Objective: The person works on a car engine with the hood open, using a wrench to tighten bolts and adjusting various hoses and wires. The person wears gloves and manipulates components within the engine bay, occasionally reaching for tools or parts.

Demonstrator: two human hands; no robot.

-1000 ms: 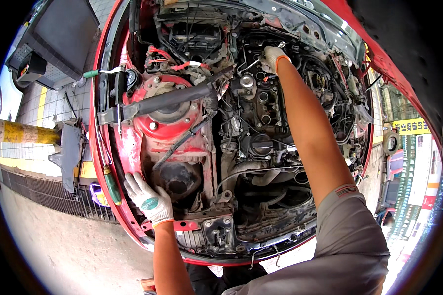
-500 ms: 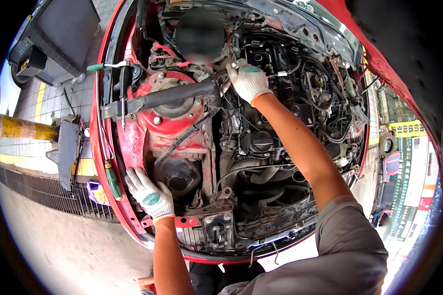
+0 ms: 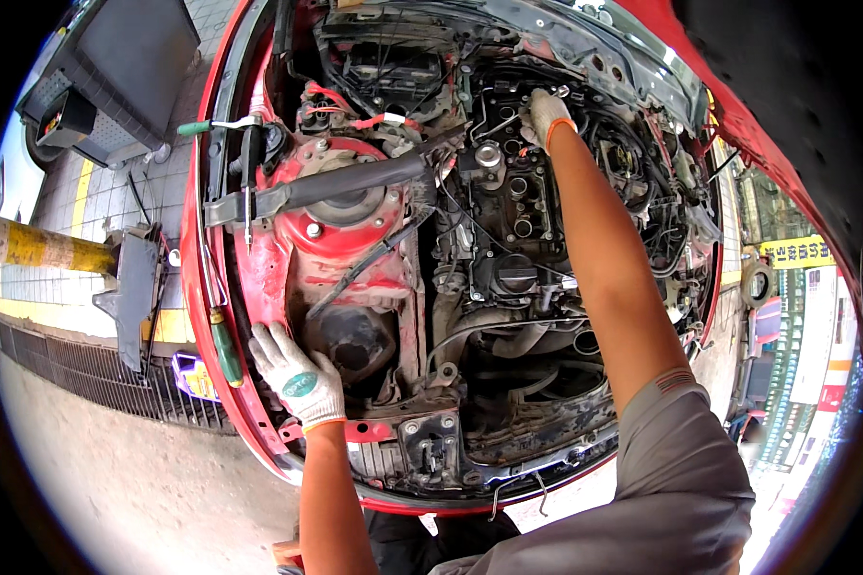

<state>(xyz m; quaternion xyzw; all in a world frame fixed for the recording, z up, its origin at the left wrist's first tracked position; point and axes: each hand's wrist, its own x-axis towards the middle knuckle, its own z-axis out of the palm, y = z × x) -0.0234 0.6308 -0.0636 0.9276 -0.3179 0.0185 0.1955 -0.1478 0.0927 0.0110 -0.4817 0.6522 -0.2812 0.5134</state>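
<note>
My right hand (image 3: 549, 115), in a white knit glove, is closed over the far part of the black engine (image 3: 532, 206). A shiny metal end (image 3: 563, 92) of what looks like a socket wrench shows at its fingers. A thin metal rod (image 3: 497, 128) slants down to the left beside the hand; whether it belongs to the same tool I cannot tell. Round openings line the engine top, one with a metal cap-like piece (image 3: 488, 155). My left hand (image 3: 302, 380), gloved too, lies with fingers spread on the red inner fender (image 3: 268, 278), holding nothing.
On the left fender lie a green-handled tool (image 3: 194, 128) and a green screwdriver (image 3: 225, 355). A black duct-like strip (image 3: 355, 184) crosses the red strut tower (image 3: 331, 240). The raised hood (image 3: 767, 172) hangs at right. A grey cabinet (image 3: 129, 67) and a yellow post (image 3: 48, 247) stand at left.
My right hand has moved right and slightly farther away, from the engine's left edge to over its top, uncovering the round openings. My left hand has stayed in place.
</note>
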